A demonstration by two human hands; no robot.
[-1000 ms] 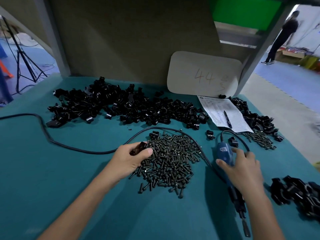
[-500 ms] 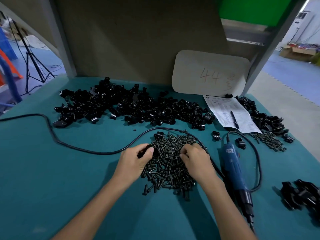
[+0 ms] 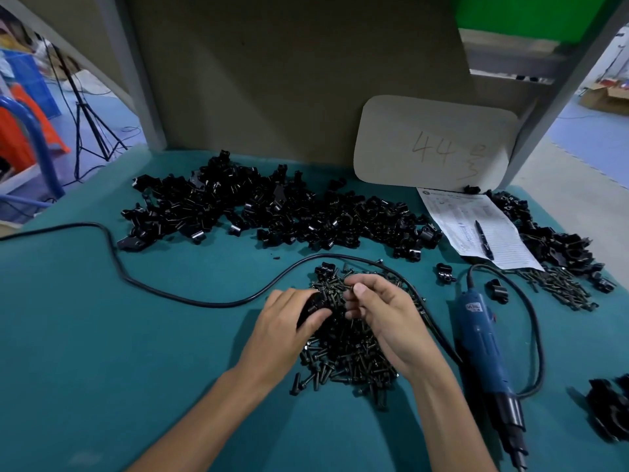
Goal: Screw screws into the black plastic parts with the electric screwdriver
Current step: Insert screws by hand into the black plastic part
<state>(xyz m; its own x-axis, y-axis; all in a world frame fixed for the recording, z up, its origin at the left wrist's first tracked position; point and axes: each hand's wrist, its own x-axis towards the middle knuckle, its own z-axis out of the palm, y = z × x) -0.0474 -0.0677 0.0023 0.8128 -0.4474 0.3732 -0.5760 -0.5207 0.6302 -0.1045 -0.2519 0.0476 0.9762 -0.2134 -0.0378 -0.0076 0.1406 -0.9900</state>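
A heap of dark screws (image 3: pixel 350 349) lies in the middle of the teal table. My left hand (image 3: pixel 286 328) grips a black plastic part (image 3: pixel 311 306) at the heap's left edge. Above the heap, my right hand (image 3: pixel 384 311) pinches one screw (image 3: pixel 349 286) between thumb and forefinger. The blue electric screwdriver (image 3: pixel 483 345) lies on the table to the right of my right hand, untouched. A long pile of black plastic parts (image 3: pixel 272 209) stretches across the back.
The screwdriver's black cable (image 3: pixel 143 284) loops across the left and behind the screw heap. At the back right are a paper sheet with a pen (image 3: pixel 476 226), a white board (image 3: pixel 432 144), more parts and screws (image 3: pixel 558 253). More black parts (image 3: pixel 609 407) lie near the right edge.
My right hand let go of the screwdriver, moved left to the screw heap and has lifted a screw. My left hand kept the black part.
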